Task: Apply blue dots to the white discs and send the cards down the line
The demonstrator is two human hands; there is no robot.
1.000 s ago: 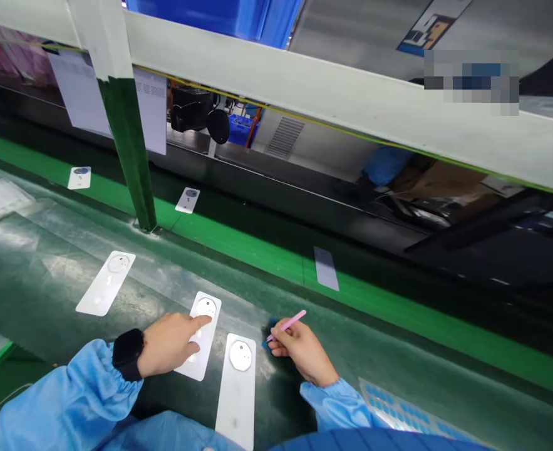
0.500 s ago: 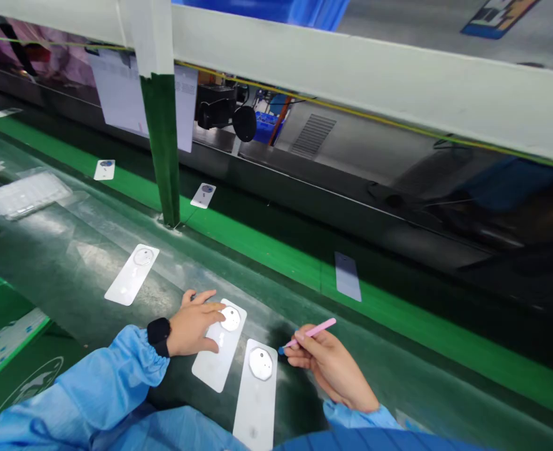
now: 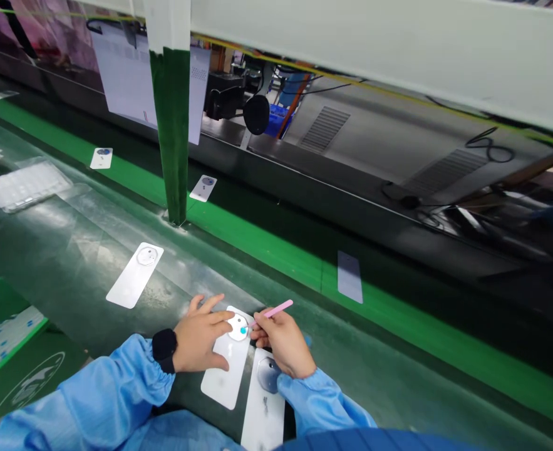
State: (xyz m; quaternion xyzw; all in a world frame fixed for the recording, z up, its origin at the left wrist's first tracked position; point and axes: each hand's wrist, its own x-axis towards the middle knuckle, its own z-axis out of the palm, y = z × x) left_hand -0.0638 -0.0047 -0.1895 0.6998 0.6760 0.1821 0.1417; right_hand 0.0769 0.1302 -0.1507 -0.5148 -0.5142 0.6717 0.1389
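My left hand (image 3: 201, 335) lies flat with spread fingers on a white rectangular plate (image 3: 227, 363), holding it down beside its round disc (image 3: 237, 327). My right hand (image 3: 280, 341) pinches pink tweezers (image 3: 271, 311) whose tip carries a small blue piece right over that disc. A second white plate (image 3: 264, 407) with a round grey disc lies under my right wrist. Both sleeves are light blue, and a black watch sits on my left wrist.
A third white plate (image 3: 134, 275) lies to the left on the dark green belt (image 3: 69, 250). More plates (image 3: 203, 188) sit on the bright green strip beside a green post (image 3: 173, 131). A clear tray (image 3: 25, 186) is at the far left, a grey card (image 3: 350, 277) to the right.
My right hand has swung left with the tweezers, bringing the blue piece onto the disc of the plate under my left hand. The view has shifted slightly left.
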